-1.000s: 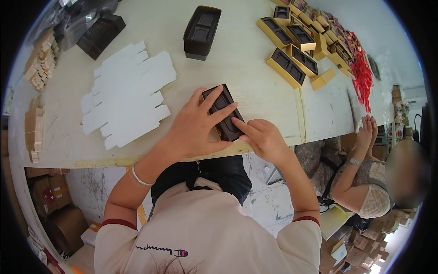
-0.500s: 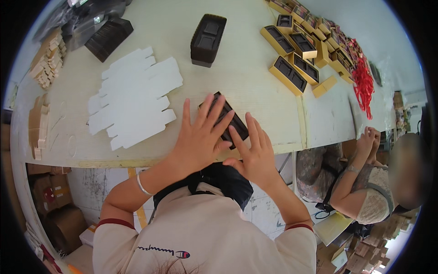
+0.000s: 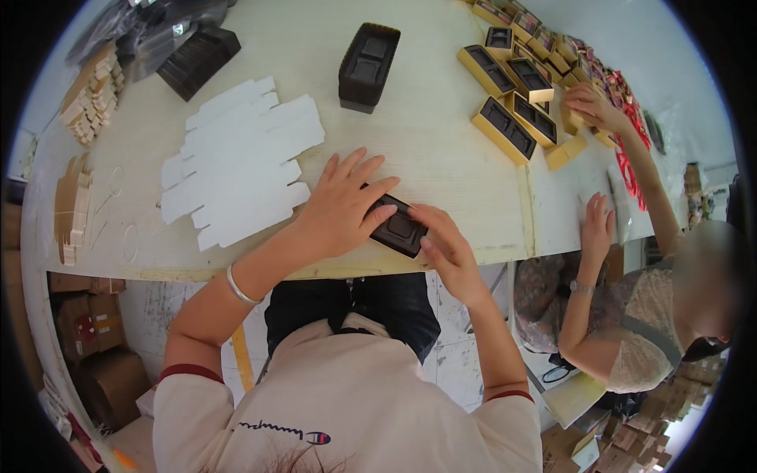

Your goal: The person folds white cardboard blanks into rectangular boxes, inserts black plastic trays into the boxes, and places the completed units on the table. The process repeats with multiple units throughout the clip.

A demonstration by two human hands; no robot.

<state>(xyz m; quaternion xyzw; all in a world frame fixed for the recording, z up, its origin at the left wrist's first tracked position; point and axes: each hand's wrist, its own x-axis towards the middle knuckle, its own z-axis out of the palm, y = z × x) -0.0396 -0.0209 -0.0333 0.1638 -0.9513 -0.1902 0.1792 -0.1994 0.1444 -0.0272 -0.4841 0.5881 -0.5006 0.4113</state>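
Observation:
In front of me at the table's near edge lies a small narrow box with a black plastic insert (image 3: 400, 229), its pale edge showing along the near side. My left hand (image 3: 341, 203) rests over its far left end, fingers stretched out and thumb on the insert. At the other end, my right hand (image 3: 451, 251) grips the box's right corner between thumb and fingers. Flat white carton blanks (image 3: 240, 165) lie overlapping to the left of my left hand. Farther off stands a stack of black plastic inserts (image 3: 369, 67).
Gold boxes with black inserts (image 3: 503, 130) crowd the far right, beside red ribbons (image 3: 625, 169). A co-worker's hand (image 3: 597, 106) reaches among them. More black inserts (image 3: 199, 63) and folded card pieces (image 3: 93, 93) lie at the far left; other card pieces (image 3: 72, 211) lie nearer.
The box has turned flatter, and my right hand has come round its right end. My left hand has shifted slightly left. The co-worker's hands have parted, one reaching to the gold boxes.

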